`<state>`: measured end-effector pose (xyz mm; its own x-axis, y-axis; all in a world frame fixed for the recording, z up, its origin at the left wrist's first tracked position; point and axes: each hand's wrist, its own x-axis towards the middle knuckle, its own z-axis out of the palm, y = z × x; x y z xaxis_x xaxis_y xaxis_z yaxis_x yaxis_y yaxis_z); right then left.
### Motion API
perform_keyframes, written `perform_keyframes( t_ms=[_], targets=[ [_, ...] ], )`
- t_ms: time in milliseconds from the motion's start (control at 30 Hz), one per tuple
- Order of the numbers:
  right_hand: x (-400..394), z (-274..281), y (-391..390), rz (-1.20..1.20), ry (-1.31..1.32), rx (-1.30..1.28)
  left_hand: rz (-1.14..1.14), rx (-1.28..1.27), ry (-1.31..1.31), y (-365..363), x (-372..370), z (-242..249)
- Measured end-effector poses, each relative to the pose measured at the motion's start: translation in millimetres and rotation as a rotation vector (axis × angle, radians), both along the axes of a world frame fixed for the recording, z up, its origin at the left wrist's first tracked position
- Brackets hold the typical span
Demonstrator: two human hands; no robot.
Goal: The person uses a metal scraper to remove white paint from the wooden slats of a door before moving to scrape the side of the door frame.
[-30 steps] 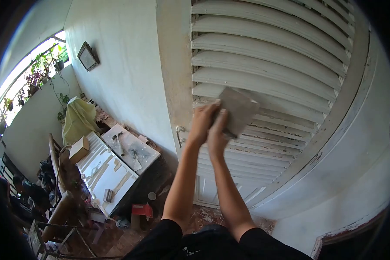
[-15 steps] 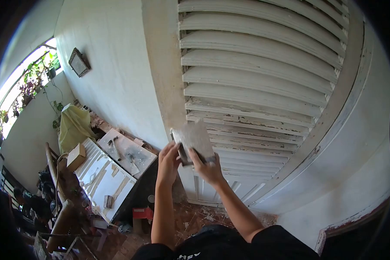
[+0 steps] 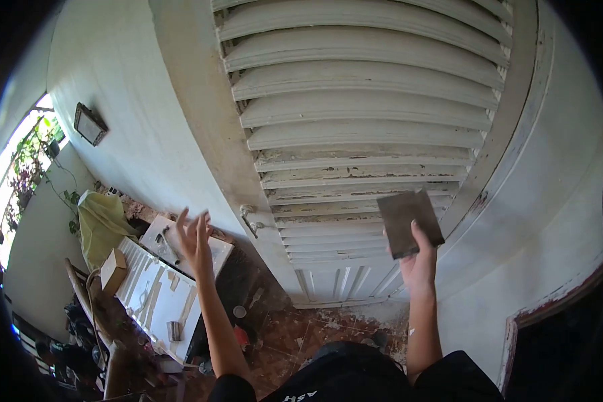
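My right hand grips a grey-brown rectangular piece of sandpaper, its thumb lying across the near face. Behind the sandpaper are the lower slats of a white louvred door, where the paint is chipped and worn. My left hand is raised to the left with its fingers spread, slightly blurred and holding nothing. From my view it overlaps the edge of a pale board, and the door's handle is off to its right.
At left a white striped panel carries a small block and a cardboard box. A yellow-green cloth drapes something behind. Debris dots the tiled floor. A frame hangs on the wall.
My hands have come apart: the left let go and swung left, opening its fingers. My right hand carried the sandpaper right, now showing its dark face. The view has shifted towards the door.
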<state>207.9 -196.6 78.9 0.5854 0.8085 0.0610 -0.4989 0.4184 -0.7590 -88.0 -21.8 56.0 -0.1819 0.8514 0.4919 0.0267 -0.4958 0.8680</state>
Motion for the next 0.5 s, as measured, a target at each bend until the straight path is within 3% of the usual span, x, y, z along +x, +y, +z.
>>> perform_keyframes(
  t_ms=[67,133,200,300,400,467,500],
  targets=[
    [-1.4,7.0,3.9,0.022,0.076,0.002,-0.082,0.044,-0.063,17.2,13.7,22.9],
    [-3.3,9.5,8.6,0.194,0.168,0.106,-0.174,0.096,-0.133,35.9,25.3,42.1],
    [-3.6,6.1,9.1,0.169,0.180,0.106,-0.189,0.051,-0.105,54.3,30.3,57.1],
    [9.8,5.8,6.0,0.051,0.123,0.054,-0.165,-0.016,-0.075,69.5,37.1,73.1],
    [29.5,22.5,5.6,-0.211,-0.013,0.086,-0.123,-0.032,-0.067,84.7,44.3,82.8],
    [39.0,35.1,9.3,-0.287,-0.015,0.106,-0.005,-0.060,-0.160,87.1,52.4,90.2],
    [43.0,39.8,12.9,-0.362,-0.021,0.138,-0.105,-0.044,-0.125,95.1,47.3,89.6]
  ],
)
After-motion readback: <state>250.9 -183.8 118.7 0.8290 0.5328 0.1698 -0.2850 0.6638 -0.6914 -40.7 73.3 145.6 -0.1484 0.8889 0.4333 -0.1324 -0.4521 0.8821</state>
